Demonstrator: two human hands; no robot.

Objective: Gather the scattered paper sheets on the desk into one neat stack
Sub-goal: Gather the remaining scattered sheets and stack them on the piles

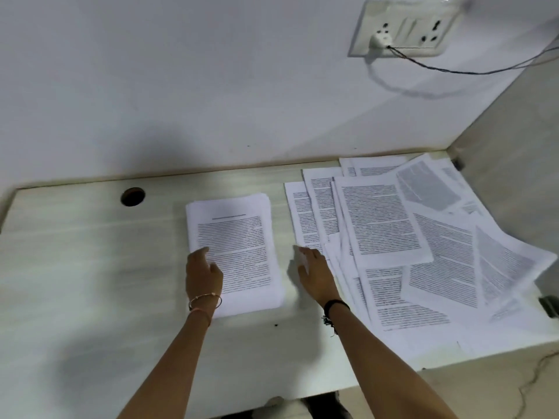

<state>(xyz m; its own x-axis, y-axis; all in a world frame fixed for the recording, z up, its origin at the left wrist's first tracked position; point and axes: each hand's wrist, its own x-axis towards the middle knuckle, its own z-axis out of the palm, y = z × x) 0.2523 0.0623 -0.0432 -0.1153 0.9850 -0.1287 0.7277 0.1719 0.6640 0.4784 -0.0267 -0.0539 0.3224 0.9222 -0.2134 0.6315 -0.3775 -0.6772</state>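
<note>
A neat stack of printed sheets (239, 243) lies at the middle of the pale desk (84, 261). My left hand (203, 275) rests on the stack's lower left edge, fingers relaxed and straight. To the right, several loose printed sheets (423, 246) lie fanned and overlapping, reaching the desk's right edge and back corner. My right hand (316, 272) lies between the stack and the loose sheets, fingers stretched out and touching the lower corner of the leftmost loose sheet (302, 219). Neither hand grips any paper.
A round cable hole (132, 196) sits at the desk's back left. A wall socket (405, 28) with a plug and a thin cable hangs at the upper right. A side panel (514, 131) closes the desk's right side. The desk's front edge runs near the bottom.
</note>
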